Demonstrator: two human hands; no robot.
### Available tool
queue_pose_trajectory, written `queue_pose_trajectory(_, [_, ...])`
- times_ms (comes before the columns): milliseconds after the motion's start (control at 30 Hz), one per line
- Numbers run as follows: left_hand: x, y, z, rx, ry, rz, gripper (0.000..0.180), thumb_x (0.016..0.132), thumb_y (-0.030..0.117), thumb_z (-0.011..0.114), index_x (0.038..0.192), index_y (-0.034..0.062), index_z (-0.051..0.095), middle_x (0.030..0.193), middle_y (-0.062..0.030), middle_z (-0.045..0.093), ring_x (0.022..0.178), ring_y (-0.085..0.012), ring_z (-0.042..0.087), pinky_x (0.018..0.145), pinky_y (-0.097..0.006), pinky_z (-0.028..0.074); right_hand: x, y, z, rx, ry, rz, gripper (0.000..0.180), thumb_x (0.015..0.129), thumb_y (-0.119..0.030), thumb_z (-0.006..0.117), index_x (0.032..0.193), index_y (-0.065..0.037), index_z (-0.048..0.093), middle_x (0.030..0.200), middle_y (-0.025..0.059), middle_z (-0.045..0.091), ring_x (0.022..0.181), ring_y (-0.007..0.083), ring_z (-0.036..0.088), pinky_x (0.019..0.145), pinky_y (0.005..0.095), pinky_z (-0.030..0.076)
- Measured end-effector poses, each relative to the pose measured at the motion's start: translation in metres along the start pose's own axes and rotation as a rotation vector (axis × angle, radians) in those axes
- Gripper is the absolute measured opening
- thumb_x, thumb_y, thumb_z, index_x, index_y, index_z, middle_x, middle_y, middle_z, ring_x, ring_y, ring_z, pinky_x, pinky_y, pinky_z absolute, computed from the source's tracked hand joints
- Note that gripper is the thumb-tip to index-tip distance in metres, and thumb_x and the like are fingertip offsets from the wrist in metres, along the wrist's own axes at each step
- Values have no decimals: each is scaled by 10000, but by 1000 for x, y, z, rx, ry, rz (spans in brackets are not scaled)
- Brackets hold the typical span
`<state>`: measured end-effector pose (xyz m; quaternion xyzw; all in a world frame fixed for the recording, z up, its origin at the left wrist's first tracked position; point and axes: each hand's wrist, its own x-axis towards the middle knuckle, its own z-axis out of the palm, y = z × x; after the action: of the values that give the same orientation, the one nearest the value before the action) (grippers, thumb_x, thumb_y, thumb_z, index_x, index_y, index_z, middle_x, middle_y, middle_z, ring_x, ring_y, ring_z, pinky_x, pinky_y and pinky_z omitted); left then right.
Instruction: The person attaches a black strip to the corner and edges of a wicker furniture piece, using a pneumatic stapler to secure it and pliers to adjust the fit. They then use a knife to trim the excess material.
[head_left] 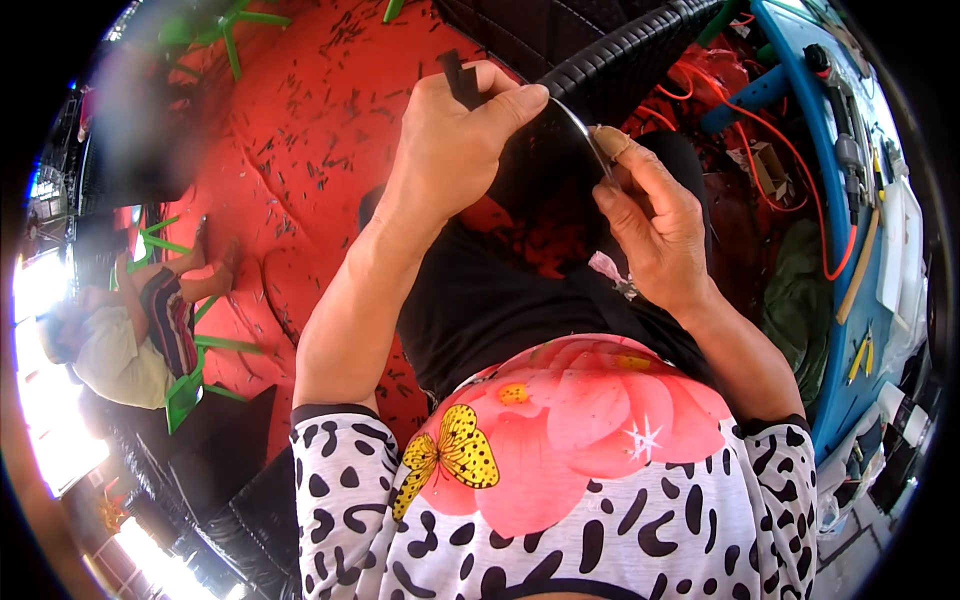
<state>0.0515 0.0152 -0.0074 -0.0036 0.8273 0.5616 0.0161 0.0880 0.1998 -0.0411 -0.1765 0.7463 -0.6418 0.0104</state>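
Observation:
My left hand [455, 140] is closed, thumb against forefinger, with a flat black strip [460, 78] sticking up out of it. My right hand [660, 220] pinches a thin, shiny metal tool [590, 135], slightly curved; its exact kind is unclear. The tool's far end reaches up to my left thumb tip. A tan wrap [610, 143] covers one of my right fingertips. Just beyond both hands lies a ribbed black woven edge [610, 60] of a larger black piece, close to the left thumb; whether they touch I cannot tell.
Black scraps litter the red floor [290, 130]. At right, a blue table [815, 110] carries hand tools, a wooden stick [858, 265] and yellow-handled pliers [862, 355]. A red cable [800, 150] hangs beside it. Far left, a person [130, 350] sits on a green chair [185, 400].

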Motion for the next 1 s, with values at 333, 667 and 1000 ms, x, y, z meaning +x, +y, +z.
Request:
queue_pose_trajectory(333, [-7,-13,0,-214,98,7,184,753,183,623,776,1,632,595,-3,556,546,-63,468,506,-221,364,6,5,-2,-22,-2,-46,326,815,23,552,1137,45,504,1097,157,577,1014,220,574,859,280,439])
queue_pose_trajectory(667, [-12,-14,6,-187,125,239,274,814,146,571,1037,-11,588,779,-46,628,716,-103,571,643,-211,441,16,6,-1,-165,-29,-302,345,792,65,537,1135,40,512,1117,173,573,1050,276,562,878,310,449])
queue_pose_trajectory(1000, [-2,-10,-4,-268,-32,-41,217,818,135,601,936,-46,620,801,-46,633,734,-94,577,712,-209,435,18,-8,-2,-72,-152,-65,360,792,75,525,1148,22,509,1102,170,580,1034,274,571,843,286,465])
